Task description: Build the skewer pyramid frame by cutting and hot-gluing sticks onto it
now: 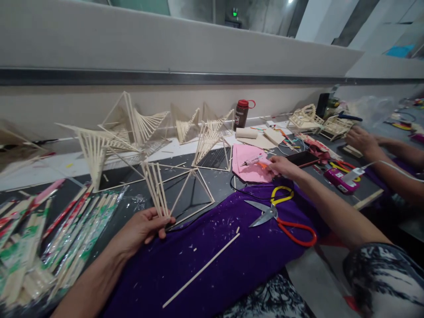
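My left hand (pixel 150 225) pinches the lower corner of a wooden stick frame (pixel 198 207), where several thin sticks fan upward. The frame rests on the dark table. In my right hand (pixel 283 167) is a glue gun (pixel 255 161) with its nozzle pointing left, over a pink sheet (pixel 241 170). Between my arms a purple cloth (pixel 205 265) spreads over the table edge and my lap. On it lie a single thin stick (pixel 200 270), a short cut piece and open scissors (pixel 270 215) with one yellow and one red handle.
Wrapped chopsticks (pixel 79 229) are piled at the left. Finished-looking stick models (pixel 132 123) stand along the wall, near a dark bottle (pixel 241 115) with a red lid. Right of me are a phone (pixel 302 159), a purple power device (pixel 341 179) with a cable, and another person's hands (pixel 362 139).
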